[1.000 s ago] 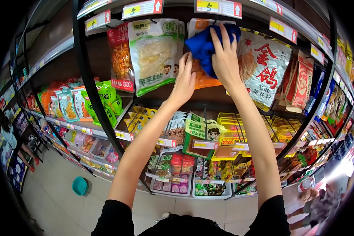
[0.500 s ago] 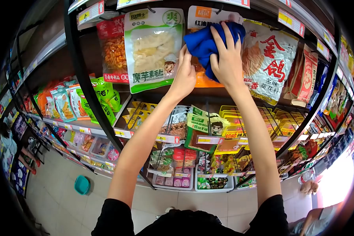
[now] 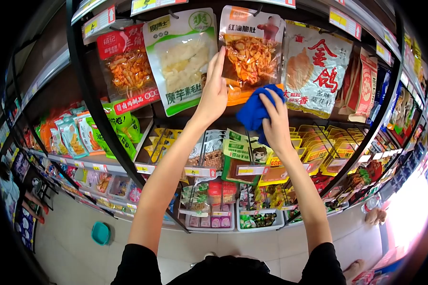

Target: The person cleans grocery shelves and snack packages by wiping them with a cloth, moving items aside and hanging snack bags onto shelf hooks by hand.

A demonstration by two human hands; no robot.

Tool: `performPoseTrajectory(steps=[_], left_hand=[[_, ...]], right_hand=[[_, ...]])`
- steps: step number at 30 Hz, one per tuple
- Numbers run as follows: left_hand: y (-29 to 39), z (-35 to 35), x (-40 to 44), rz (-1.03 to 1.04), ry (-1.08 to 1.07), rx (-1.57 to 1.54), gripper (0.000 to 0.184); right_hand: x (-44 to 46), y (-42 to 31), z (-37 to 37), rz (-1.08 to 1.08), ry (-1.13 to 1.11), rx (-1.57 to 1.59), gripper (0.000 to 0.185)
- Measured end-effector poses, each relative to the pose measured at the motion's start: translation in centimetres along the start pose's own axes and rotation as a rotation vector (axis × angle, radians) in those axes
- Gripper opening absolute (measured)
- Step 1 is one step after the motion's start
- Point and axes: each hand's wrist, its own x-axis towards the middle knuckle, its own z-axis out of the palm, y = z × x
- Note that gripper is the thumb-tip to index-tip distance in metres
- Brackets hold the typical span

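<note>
Head view: left hand (image 3: 213,99), fingers straight, touches packet (image 3: 252,59), one o'clock; right hand (image 3: 277,127) grips blue cloth (image 3: 251,112); hard rubbing could unhook packet.

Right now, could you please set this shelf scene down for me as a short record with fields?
Left hand: fingers extended along the left edge of the orange-and-white pouch
Right hand: holding a bunched blue cloth at that pouch's lower edge
Hanging to its left: white-and-green pouch, then red pouch
Hanging to its right: silver pouch with red characters
Shelf below: green-topped packet, among others
Floor: teal basin, lower left
</note>
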Motion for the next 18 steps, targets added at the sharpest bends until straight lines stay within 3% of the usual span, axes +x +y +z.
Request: performPoseTrajectory(steps=[6,9,11,13,18], left_hand=[[-0.5,1.4,0.0,-0.001,0.036,0.034,0.068],[-1.8,2.1,0.0,0.117,0.112,0.171,0.077],[-2.6,2.3,0.0,-0.101,0.047,-0.212,0.072],[-1.9,2.1,0.0,-0.207,0.047,-0.363,0.069],[-1.8,1.4,0.3,0.004,0.094,-0.348,0.071]], right_hand=[[9.5,-3.4,-3.8,-0.188,0.5,-0.043,0.063],[13.6,-3.1,-2.6,-0.226,0.47,-0.16,0.065],[13.7,-2.9,-0.8,-0.176,0.392,-0.207,0.068],[12.8,-3.2,0.2,-0.159,0.322,-0.235,0.071],[11.3,-3.8,0.1,-0.226,0.285,-0.184,0.064]])
